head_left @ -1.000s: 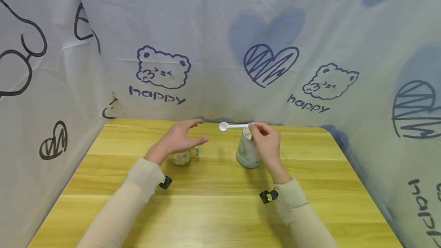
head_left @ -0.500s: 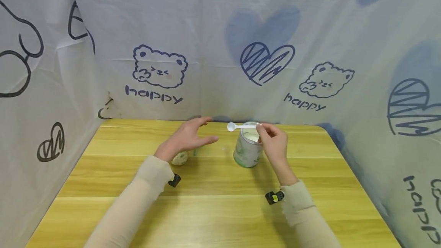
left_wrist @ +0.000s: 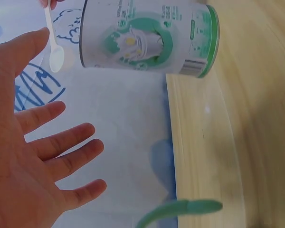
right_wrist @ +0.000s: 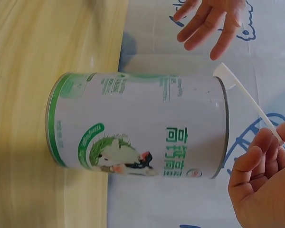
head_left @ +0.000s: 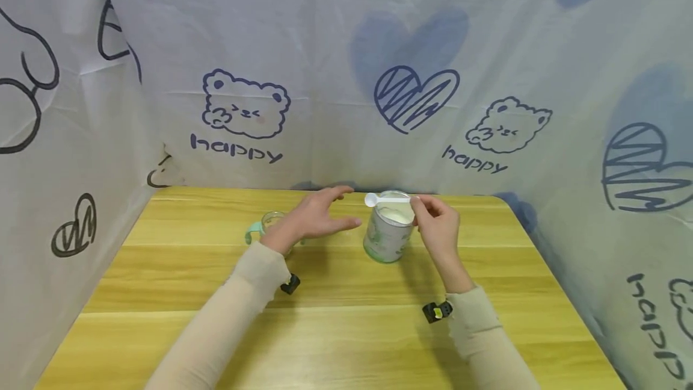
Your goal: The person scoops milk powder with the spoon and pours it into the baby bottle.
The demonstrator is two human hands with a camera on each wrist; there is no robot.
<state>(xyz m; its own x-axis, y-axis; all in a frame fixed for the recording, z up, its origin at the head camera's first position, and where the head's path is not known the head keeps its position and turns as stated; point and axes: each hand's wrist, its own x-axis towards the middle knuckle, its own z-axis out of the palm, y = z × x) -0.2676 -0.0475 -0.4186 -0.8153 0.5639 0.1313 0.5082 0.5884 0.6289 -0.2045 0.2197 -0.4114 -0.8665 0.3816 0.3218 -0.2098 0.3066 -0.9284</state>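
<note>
Nearest to us, our sleeves cross the wooden table [head_left: 346, 342]. Further in, our left hand [head_left: 314, 218] hovers with fingers spread and straight, holding nothing, just beside the green-and-white tin [head_left: 387, 227]. Our right hand [head_left: 441, 227] pinches the handle of a white plastic spoon [head_left: 387, 199], its bowl held over the tin's open rim. Behind our left hand stands what looks like a small bottle with green handles [head_left: 265, 225], mostly hidden. The printed cloth [head_left: 346, 77] closes the back.
</note>
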